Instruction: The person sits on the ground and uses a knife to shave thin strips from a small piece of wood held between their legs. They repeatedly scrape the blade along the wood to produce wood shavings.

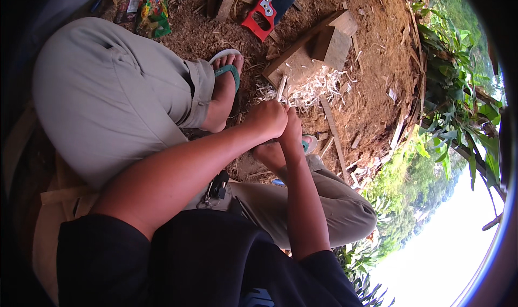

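My two hands meet in front of me between my knees, both closed. My left hand (267, 119) is wrapped round a thin pale wooden stick (281, 87), whose upper end sticks out past the fingers. Pressed against it, my right hand (292, 128) has its fingers closed too. A narrow dark edge shows beside the stick, but what the right hand holds is hidden. Just beyond the stick lies a wooden block (291, 64) with a smaller wooden piece (331, 48) on it. Curly pale wood shavings (318, 88) are heaped beside the block.
A handsaw with a red handle (260, 21) lies beyond the block. Snack packets (154, 14) are at the far left, near wood offcuts (227, 2). My sandalled foot (224, 86) is close on the left. A thin wood strip (334, 137) lies right; green plants (448, 91) stand beyond.
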